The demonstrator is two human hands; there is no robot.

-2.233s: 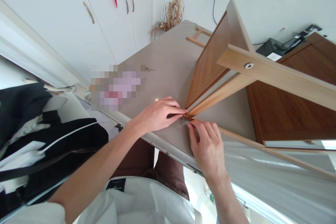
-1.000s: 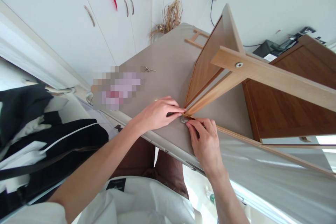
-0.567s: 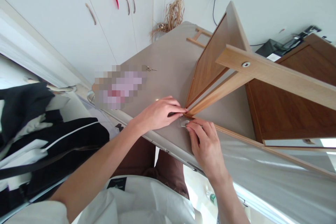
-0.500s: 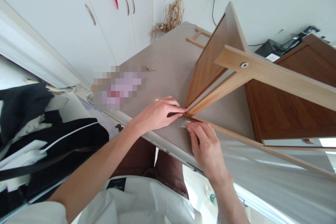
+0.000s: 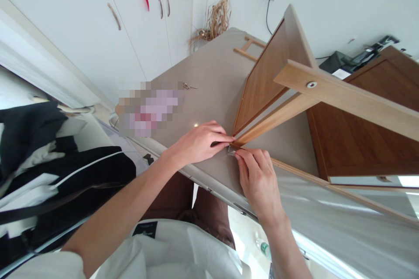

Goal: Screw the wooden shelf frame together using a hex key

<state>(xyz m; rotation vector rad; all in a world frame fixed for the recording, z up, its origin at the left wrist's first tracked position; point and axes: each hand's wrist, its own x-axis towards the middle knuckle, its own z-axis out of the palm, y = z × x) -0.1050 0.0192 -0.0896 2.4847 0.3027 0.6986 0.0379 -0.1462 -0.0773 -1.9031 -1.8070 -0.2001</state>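
The meeting of the wooden frame (image 5: 347, 98) we work on sits right at our fingertips: its low corner (image 5: 240, 141) is directly ahead of both hands. From there the thin bottom rail (image 5: 294, 170) runs its long axis off to our right along the table (image 5: 209, 72) edge, while the slanting post (image 5: 273, 117) climbs up and right.

Our left hand (image 5: 203, 141) is nearer, touching the corner, thumb and fingertips drawn together; we cannot tell whether they pinch the wood or only brace it. Our right hand (image 5: 260, 181), bent inward just below the rail, grips what looks like a hex key (image 5: 231, 150) between thumb and fingers, its end pointing left.

Against half a second ago, the key looks blurrier and closer to the rail, our right fingertips have edged toward the wood, and our left hand keeps its place.
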